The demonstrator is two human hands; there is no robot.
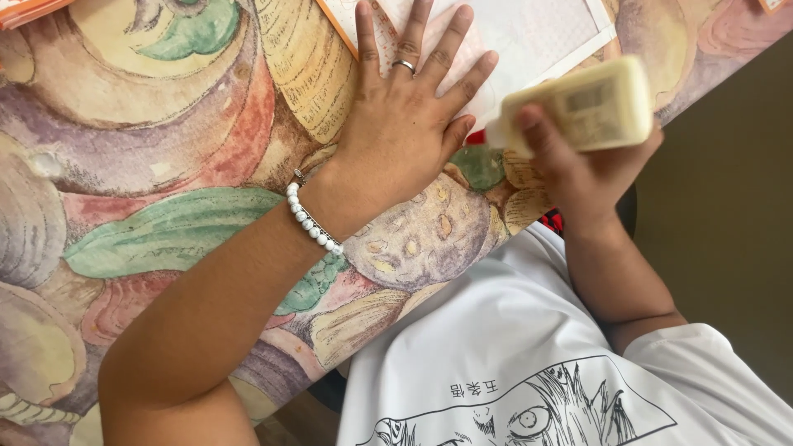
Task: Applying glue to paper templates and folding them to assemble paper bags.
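My left hand [409, 116] lies flat with fingers spread, pressing on a white sheet of paper with an orange edge [529, 33] that rests on the table. It wears a ring and a white bead bracelet at the wrist. My right hand [578, 169] grips a cream-coloured glue bottle [591, 107], tipped on its side with the nozzle end pointing left toward the paper, close to my left thumb. The bottle looks blurred.
The table is covered with a cloth printed with large vegetables and leaves [165, 165]. Orange-edged paper pieces [25, 10] lie at the far left corner. The table's edge runs diagonally past my white printed shirt [512, 363]; dark floor lies at right.
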